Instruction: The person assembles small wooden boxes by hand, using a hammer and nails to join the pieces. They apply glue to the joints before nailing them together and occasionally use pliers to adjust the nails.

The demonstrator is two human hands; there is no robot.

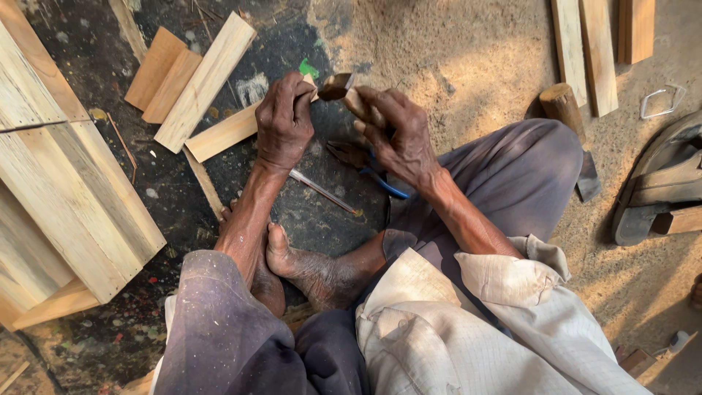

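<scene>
Small dark brown wooden block [336,86], held up between both hands above the dark stained floor [292,44], just over the crossed bare feet [307,267]. Pinched at its left edge by the left hand [284,121], fingers curled closed around it and around what looks like a pale sliver of wood at the fingertips; whether block and sliver are one piece, impossible to tell. Met from the right side by the right hand [395,135], fingers bent and closed on a light wooden bit touching the block's right end. Directly below the hands, on the floor: blue-handled pliers [369,167], partly hidden by the right wrist, and a thin metal-tipped pencil [322,192] lying slantwise. Just left of the left hand, touching or nearly touching its knuckles, a pale flat wooden slat [223,133], with three more short planks [183,77] beyond. Further left, a large stack of light wooden boards [69,190]. To the right, well apart, on sandy ground: a round wooden-handled tool [567,110], long planks [596,44], a bent wire loop [662,101] and a worn sandal [658,190].
</scene>
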